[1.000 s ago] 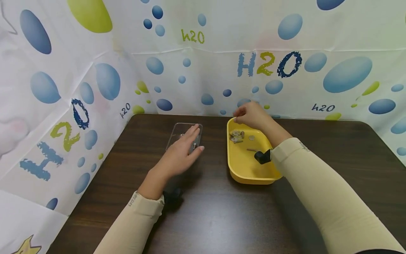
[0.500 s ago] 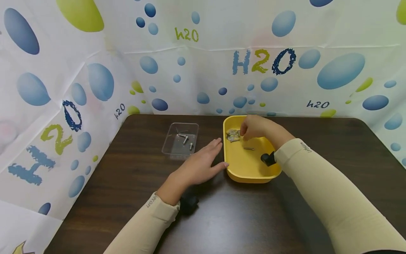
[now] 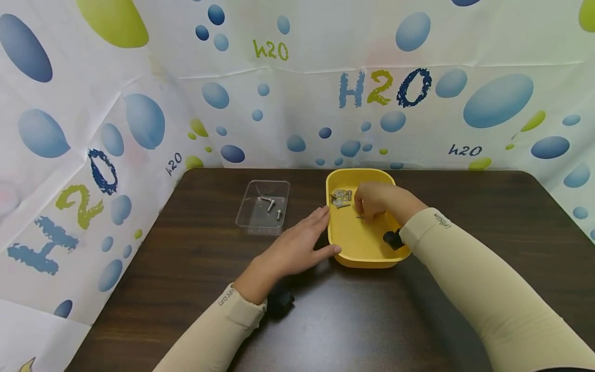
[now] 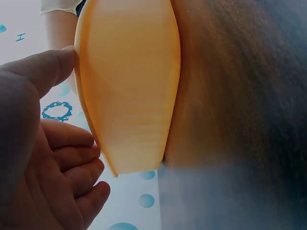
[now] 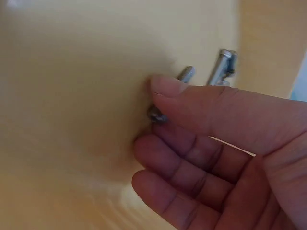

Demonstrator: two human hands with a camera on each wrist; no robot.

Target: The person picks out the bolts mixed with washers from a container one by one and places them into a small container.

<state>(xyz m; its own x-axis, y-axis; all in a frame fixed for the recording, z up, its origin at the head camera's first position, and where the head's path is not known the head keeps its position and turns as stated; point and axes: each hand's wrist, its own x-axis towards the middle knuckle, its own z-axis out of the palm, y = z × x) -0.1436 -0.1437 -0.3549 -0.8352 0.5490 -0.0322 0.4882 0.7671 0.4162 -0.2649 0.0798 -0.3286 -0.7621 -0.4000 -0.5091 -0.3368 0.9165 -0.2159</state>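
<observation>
My right hand (image 3: 378, 199) reaches down into a yellow plastic tray (image 3: 360, 259). In the right wrist view its thumb lies across a metal screw (image 5: 187, 73), pinching it against the fingers; the screw's head and tip show on either side of the thumb. My left hand (image 3: 299, 245) is at the tray's left side, thumb and fingertips against the rim, fingers fairly straight. A small pile of metal hardware (image 3: 341, 197), with screws and washer-like pieces, lies in the tray's far left part.
A shallow clear plastic box (image 3: 253, 219) stands left of the tray, holding a few screws (image 3: 271, 205). Both sit on a dark wooden table (image 3: 186, 258). Behind, a white patterned sheet (image 3: 307, 103) rises at the table's far edge.
My left hand has moved right from over the clear box to the tray's rim. My right hand has come from the far rim down into the tray, onto the lone screw.
</observation>
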